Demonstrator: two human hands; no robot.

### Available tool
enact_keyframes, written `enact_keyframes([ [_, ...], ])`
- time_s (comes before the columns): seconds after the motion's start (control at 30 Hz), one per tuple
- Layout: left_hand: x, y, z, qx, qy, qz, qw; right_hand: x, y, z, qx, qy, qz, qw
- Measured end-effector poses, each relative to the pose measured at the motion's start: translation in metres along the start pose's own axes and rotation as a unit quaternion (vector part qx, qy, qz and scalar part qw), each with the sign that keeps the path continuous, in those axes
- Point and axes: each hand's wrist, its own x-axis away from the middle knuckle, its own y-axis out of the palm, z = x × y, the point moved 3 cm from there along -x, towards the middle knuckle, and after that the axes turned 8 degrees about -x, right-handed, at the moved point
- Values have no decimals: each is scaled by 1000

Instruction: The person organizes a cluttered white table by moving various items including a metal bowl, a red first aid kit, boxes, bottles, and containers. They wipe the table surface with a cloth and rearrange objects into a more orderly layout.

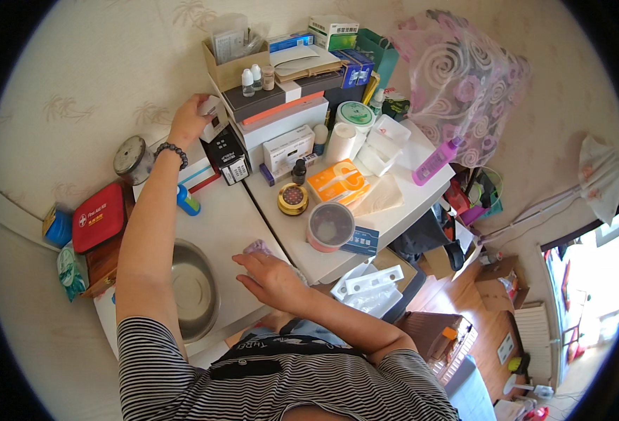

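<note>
My left arm stretches far across the white tabletop. At its end my left hand [188, 119] is closed on the edge of a small white box [215, 118], just above a black box [226, 154]. A dark bead bracelet [173, 154] circles that wrist. Near the front edge my right hand [275, 281] hovers with its fingers apart and nothing in them. Just beyond its fingers lies a small pinkish-purple packet [257, 248], partly hidden by the hand. To the left of the right hand sits a metal basin [212, 284].
Bottles, an orange tissue pack [338, 181], a clear round tub [330, 226] and a purple bottle [436, 161] crowd the right tabletop. Stacked boxes [281, 105] rise against the wall. On the left are a red first-aid case [99, 217], a glass jar [132, 160] and a blue-green bottle [188, 201].
</note>
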Motion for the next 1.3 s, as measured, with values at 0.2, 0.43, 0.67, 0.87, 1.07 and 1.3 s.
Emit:
enact_keyframes([
  [0.2,0,3,24,-55,20,37,998,3,-4,5,3,15,-2,1000],
  [0.43,-12,3,4,-49,44,26,997,2,-4,4,-1,0,5,1000],
  [0.67,6,0,26,-233,65,99,965,7,-4,5,7,12,1,1000],
  [0.87,10,-1,33,-278,67,105,952,10,-3,1,-7,8,6,1000],
  [1.07,7,-2,30,-261,86,112,955,14,-8,-7,-9,-3,-4,1000],
  [1.3,79,-78,67,-196,124,71,970,34,-88,-27,163,-39,137,976],
])
